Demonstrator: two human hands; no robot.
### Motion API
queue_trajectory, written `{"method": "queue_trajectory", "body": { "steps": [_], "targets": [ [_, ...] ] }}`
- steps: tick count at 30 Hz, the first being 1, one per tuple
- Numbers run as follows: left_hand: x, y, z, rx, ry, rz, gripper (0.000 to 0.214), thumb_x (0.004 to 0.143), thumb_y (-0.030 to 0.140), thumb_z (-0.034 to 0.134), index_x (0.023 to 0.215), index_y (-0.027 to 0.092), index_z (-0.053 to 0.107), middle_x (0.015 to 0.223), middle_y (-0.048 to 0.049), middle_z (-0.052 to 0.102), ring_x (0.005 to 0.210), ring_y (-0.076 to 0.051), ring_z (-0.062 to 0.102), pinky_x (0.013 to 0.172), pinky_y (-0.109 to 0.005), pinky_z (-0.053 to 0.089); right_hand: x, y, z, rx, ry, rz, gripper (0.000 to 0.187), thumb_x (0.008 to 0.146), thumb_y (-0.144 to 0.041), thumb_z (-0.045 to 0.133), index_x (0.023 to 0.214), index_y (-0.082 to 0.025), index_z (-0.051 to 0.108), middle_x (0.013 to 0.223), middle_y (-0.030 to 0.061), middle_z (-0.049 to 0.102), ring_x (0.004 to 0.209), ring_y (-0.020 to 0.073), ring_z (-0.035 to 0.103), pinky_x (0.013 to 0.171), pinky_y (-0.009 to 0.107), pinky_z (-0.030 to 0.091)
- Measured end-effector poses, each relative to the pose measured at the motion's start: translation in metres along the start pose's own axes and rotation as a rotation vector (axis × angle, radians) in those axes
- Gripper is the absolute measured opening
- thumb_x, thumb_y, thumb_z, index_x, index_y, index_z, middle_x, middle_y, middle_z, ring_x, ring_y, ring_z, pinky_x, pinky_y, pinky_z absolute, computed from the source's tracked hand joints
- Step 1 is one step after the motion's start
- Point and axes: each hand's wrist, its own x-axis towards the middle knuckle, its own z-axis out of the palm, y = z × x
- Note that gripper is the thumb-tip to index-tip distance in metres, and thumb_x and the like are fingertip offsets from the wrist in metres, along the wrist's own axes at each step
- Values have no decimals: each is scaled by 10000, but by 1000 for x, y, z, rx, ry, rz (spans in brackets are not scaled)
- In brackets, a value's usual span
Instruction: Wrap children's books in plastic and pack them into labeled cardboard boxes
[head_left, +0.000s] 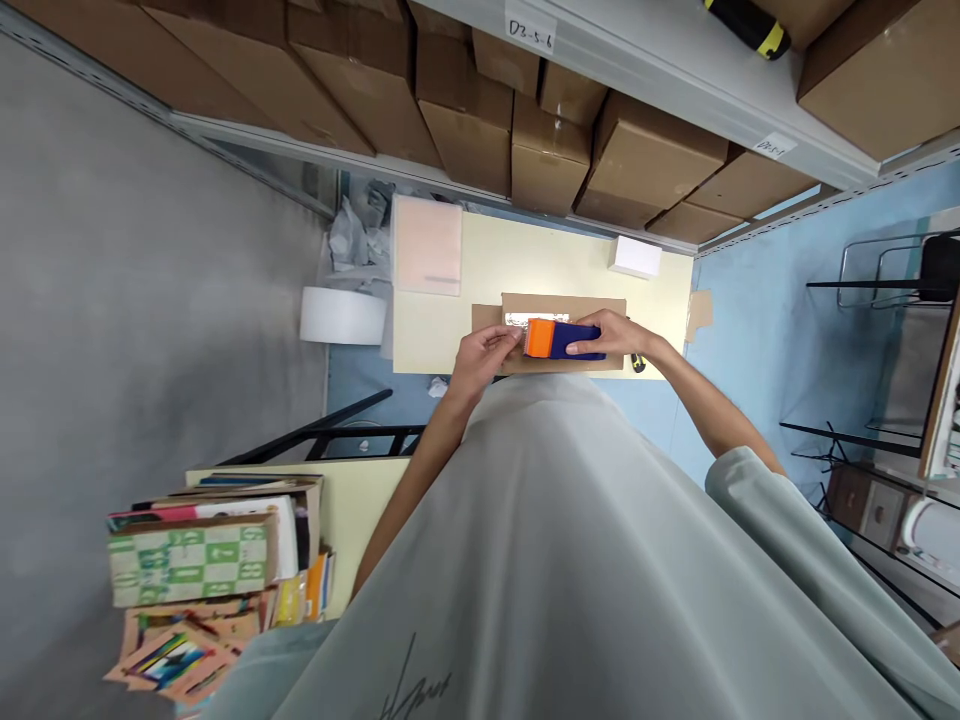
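My right hand (611, 333) is closed around the dark blue part of a small flat box (577, 340) with an orange end, its thumb lying across the front. My left hand (482, 355) is at the orange end, thumb and fingertips pinched together beside its edge. What those fingertips hold, if anything, is too small to make out. Beneath both hands lies brown cardboard (562, 303), with a shiny whitish patch showing just behind the box. A black and yellow tool (637, 363) lies beside my right wrist, partly hidden.
The pale yellow table (525, 245) carries a pinkish flat stack (427, 245) and a small white box (635, 257). A white roll (343, 315) is left of it. Shelves with cardboard boxes (551, 155) rise behind. Books and papers (202, 555) are piled at lower left.
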Motion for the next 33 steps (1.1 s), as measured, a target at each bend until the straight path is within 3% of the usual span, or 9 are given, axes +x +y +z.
{"method": "queue_trajectory", "body": {
  "steps": [2, 6, 9, 16, 21, 33],
  "targets": [
    [0, 1, 0, 10, 12, 2, 663, 708, 756, 962, 1005, 170, 870, 1007, -130, 858, 853, -224, 743, 745, -326, 581, 0, 0, -1, 10, -6, 3, 667, 827, -821, 833, 1018, -182, 815, 843, -2, 686, 788, 182, 588, 730, 294, 437],
    [-3, 5, 0, 57, 13, -2, 714, 846, 873, 790, 1002, 182, 877, 1006, -126, 859, 738, -191, 693, 638, -303, 515, 0, -3, -2, 17, -8, 2, 662, 815, -828, 837, 994, -192, 810, 830, -2, 694, 777, 185, 601, 707, 294, 428],
    [-5, 6, 0, 84, -19, 13, 732, 798, 888, 828, 983, 181, 870, 886, -96, 819, 737, -200, 689, 620, -300, 493, 1, -7, -3, 3, -18, 5, 662, 810, -836, 833, 962, -192, 807, 793, -8, 675, 754, 180, 585, 690, 297, 418],
    [-6, -1, -2, 49, -29, -8, 694, 696, 782, 956, 1034, 181, 878, 824, -78, 796, 697, -193, 680, 608, -306, 522, 1, -15, -4, -28, -21, 4, 663, 786, -844, 847, 921, -197, 813, 729, -26, 634, 730, 175, 540, 676, 307, 387],
    [-9, -1, -2, 24, -36, 14, 646, 767, 730, 926, 1070, 162, 866, 886, -94, 808, 753, -198, 700, 692, -322, 566, 1, -17, -4, -39, -23, 11, 661, 780, -841, 846, 909, -194, 806, 731, -26, 634, 728, 167, 533, 675, 306, 386],
    [-5, -3, 3, 2, -23, 17, 398, 770, 503, 878, 997, 189, 787, 816, -48, 734, 746, -196, 675, 721, -342, 567, 3, -19, -4, -62, -16, 61, 649, 780, -838, 848, 833, -198, 749, 747, -7, 634, 724, 172, 555, 673, 315, 414]
  ]
}}
